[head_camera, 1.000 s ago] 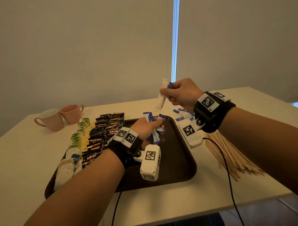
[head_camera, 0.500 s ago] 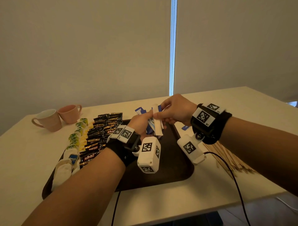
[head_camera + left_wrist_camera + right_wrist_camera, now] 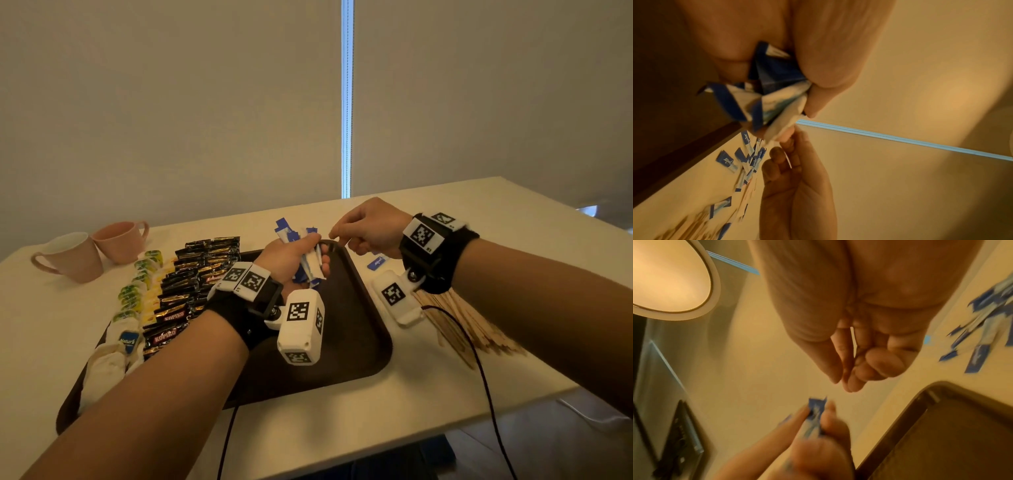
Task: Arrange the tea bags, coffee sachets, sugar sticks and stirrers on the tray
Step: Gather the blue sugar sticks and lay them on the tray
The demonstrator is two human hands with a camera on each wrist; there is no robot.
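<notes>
My left hand hovers over the far part of the dark brown tray and grips a bundle of blue-and-white sugar sticks, also seen in the left wrist view as sugar sticks. My right hand is just to its right, fingers curled and thumb near the fingertips, holding nothing; a small gap separates it from the bundle. More sugar sticks lie on the table behind the right hand. Black coffee sachets and tea bags lie in rows on the tray's left side.
Wooden stirrers lie in a heap on the table right of the tray, under my right wrist. Two mugs stand at the back left. A black cable runs over the table's front edge. Window blinds hang close behind the table.
My right hand came down with one sugar stick, put it into the bundle in my left hand, and let go. The left hand rose a little with the bundle.
</notes>
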